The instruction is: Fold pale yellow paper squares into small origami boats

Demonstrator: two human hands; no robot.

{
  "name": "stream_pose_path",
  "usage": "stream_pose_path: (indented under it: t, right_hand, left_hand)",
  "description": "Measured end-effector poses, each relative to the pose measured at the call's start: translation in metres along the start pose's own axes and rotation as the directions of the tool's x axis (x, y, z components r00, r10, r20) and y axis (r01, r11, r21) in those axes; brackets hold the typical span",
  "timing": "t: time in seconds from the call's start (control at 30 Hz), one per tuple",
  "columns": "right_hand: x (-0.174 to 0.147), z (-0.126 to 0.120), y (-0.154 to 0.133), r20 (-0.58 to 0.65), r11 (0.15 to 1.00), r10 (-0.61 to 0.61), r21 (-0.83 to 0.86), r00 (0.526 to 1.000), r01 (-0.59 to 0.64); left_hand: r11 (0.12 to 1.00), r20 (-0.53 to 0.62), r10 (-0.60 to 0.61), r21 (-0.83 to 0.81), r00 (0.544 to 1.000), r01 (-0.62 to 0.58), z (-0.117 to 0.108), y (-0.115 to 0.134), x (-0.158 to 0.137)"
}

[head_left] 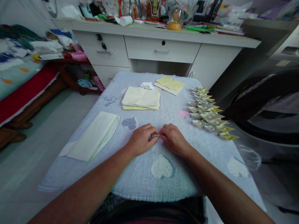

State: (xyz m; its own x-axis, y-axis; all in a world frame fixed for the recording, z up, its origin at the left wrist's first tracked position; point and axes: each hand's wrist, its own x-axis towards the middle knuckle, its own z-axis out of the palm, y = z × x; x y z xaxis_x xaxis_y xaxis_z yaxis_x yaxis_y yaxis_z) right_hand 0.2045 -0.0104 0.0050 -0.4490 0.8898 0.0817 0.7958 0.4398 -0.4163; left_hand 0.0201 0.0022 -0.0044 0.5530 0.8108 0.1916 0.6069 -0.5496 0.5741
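Observation:
My left hand (143, 139) and my right hand (173, 138) meet over the middle of the cloth-covered table. Between their fingertips is a small piece of folded paper (153, 136), mostly hidden by the fingers. Both hands are closed in a pinch on it. Just beyond them lies a stack of creased cream and yellow paper sheets (141, 97). A larger folded pale sheet (94, 135) rests left of my left hand. Off to the right, several folded paper boats (210, 116), cream and yellow, stand in close rows.
Yellow and white sheets (170, 83) and a crumpled white tissue (147, 85) lie toward the table's far edge. Behind stands a white desk (161, 46) with drawers and a cluttered top. A front-loading washing machine (263, 115) is at the right, a bed (23, 81) at the left.

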Motion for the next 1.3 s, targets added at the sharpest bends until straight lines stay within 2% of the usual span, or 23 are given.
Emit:
stream_pose_path:
  t: [0.13, 0.23, 0.37, 0.47, 1.0, 1.3]
  right_hand:
    - [0.002, -0.001, 0.0, 0.021, 1.0, -0.019, -0.01, 1.0, 0.019]
    - [0.001, -0.004, 0.0, 0.019, 0.999, -0.002, 0.044, 1.0, 0.001]
    - [-0.006, -0.008, 0.006, -0.026, 0.985, -0.017, 0.172, 1.0, 0.021]
    - [-0.009, -0.009, 0.011, -0.073, 0.979, -0.003, 0.203, 0.997, 0.018]
    - [-0.004, -0.001, 0.006, -0.089, 0.997, -0.005, 0.076, 0.996, 0.011]
    - [-0.005, 0.0, -0.004, -0.096, 0.993, 0.03, -0.113, 0.995, -0.041]
  left_hand:
    - [0.996, -0.013, -0.045, -0.072, 0.999, 0.044, 0.002, 0.001, 0.004]
    - [0.994, 0.0, -0.069, -0.088, 0.998, 0.069, 0.003, 0.001, 0.005]
    - [0.993, 0.017, -0.079, -0.087, 0.997, 0.08, 0.001, 0.001, 0.006]
    - [0.992, 0.014, -0.076, -0.097, 0.997, 0.077, 0.0, 0.002, 0.006]
    - [0.999, 0.016, -0.05, -0.018, 0.999, 0.051, 0.002, 0.003, 0.006]
    - [0.998, 0.011, -0.054, -0.014, 0.998, 0.054, 0.004, 0.002, 0.006]
